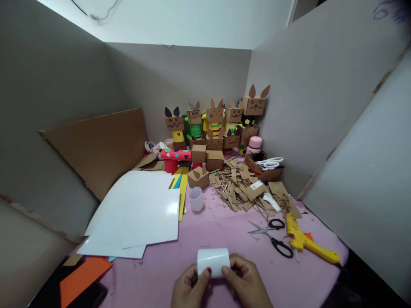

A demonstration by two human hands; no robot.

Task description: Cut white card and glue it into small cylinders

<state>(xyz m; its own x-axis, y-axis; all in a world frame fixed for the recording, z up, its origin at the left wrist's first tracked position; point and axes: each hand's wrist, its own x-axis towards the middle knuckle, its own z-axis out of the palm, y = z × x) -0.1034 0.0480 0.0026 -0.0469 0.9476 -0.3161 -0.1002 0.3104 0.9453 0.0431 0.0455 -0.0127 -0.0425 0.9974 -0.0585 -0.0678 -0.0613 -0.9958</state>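
A short roll of glossy white card is gripped at both ends, low in the middle of the view. My left hand pinches its left end, thumb pressed on the front. Over on the right end, the thumb and fingers of my right hand hold it the same way. The card curves into a tube; whether its edges meet at the back is hidden. Beyond it, a small translucent cup stands upright. Black-handled scissors lie open to the right, beside a yellow glue gun.
Large white sheets cover the left side, with orange paper nearer me. Cardboard scraps heap at centre right, before a cardboard tray. Several box-headed cardboard figures stand at the back. Grey partitions enclose the pink-covered table.
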